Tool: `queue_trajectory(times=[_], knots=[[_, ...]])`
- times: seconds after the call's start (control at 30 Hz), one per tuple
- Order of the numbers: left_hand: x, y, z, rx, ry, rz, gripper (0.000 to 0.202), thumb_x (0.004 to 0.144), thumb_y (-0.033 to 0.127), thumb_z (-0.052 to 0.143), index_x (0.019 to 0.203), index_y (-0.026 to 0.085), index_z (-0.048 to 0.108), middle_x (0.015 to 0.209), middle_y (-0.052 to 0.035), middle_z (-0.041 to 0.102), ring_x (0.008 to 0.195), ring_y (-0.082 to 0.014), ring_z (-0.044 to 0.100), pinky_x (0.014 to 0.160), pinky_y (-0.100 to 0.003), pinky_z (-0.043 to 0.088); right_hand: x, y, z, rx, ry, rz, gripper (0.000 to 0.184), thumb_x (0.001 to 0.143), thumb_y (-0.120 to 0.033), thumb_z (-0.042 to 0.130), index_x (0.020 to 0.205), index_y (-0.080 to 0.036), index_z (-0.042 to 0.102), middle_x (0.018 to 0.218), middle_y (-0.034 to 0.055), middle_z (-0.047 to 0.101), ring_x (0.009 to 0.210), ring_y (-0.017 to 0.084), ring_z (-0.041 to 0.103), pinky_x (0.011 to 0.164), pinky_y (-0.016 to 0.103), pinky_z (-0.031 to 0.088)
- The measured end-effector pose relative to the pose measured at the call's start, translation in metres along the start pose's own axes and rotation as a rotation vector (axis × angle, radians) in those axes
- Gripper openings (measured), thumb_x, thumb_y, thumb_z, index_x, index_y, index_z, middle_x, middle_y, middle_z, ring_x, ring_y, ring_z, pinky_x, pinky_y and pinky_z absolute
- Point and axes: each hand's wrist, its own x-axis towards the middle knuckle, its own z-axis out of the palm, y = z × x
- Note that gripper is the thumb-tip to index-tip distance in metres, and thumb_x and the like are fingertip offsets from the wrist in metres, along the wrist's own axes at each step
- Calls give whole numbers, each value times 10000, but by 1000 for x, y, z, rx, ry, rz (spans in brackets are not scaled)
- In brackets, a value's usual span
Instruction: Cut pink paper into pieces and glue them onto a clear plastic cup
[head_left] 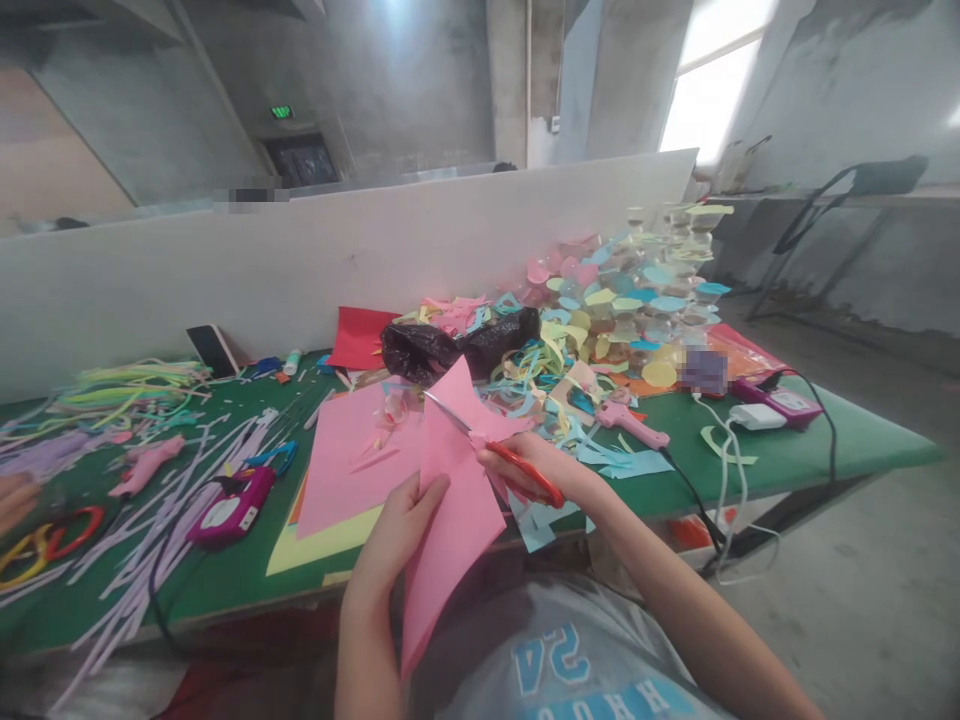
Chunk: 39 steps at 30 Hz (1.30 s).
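Observation:
A pink sheet of paper (454, 520) is pinched in my left hand (405, 530), thumb on top, and hangs over the table's front edge. My right hand (544, 462) grips red-handled scissors (536, 475), whose blades lie across the upper part of this sheet. Near the blades the paper has a cut, folded-over edge. Just left of my hands a stack of pink paper (337, 470) rests on yellow sheets (322, 545), with small pink scraps on top. The fingers of my right hand are partly hidden by the handles.
Behind lies a black plastic bag (457, 345) with paper scraps. A pink glue gun (634, 425) and piled paper-topped cups (630, 300) are on the right. Pale strips (202, 490), a purple box (232, 510) and another person's hand (16, 505) by other scissors (52, 545) are left.

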Motion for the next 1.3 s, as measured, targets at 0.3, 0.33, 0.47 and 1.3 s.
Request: queue_trajectory(times=[0.3, 0.33, 0.47, 1.3], knots=[[0, -11, -16, -44, 126, -35, 520, 644, 628, 659, 789, 130, 625, 675, -29, 642, 647, -210, 587, 537, -278, 440, 25, 6, 3, -223, -5, 88, 630, 816, -698, 432, 568, -138, 583, 469, 9, 521, 442, 102, 438, 461, 223, 299], [0, -12, -19, -36, 147, -40, 521, 653, 625, 654, 803, 127, 627, 679, -27, 643, 646, -206, 587, 534, -274, 440, 27, 7, 4, -252, -7, 91, 630, 810, -699, 440, 564, -136, 582, 479, 10, 522, 453, 100, 425, 467, 226, 289], [-2, -17, -32, -23, 194, -43, 532, 723, 603, 611, 934, 116, 643, 803, -69, 687, 779, -240, 626, 616, -294, 489, 25, 3, 12, -328, 27, 118, 655, 800, -731, 427, 579, -137, 592, 495, 10, 496, 483, 106, 412, 479, 236, 269], [23, -5, 0, 478, 810, 520, 503, 887, 376, 509, 1348, 205, 405, 1288, -161, 474, 1229, -281, 423, 1038, -487, 343, -5, -17, 2, -814, 265, 254, 556, 876, -669, 389, 884, -171, 638, 777, 130, 712, 717, 276, 682, 566, 275, 378]])
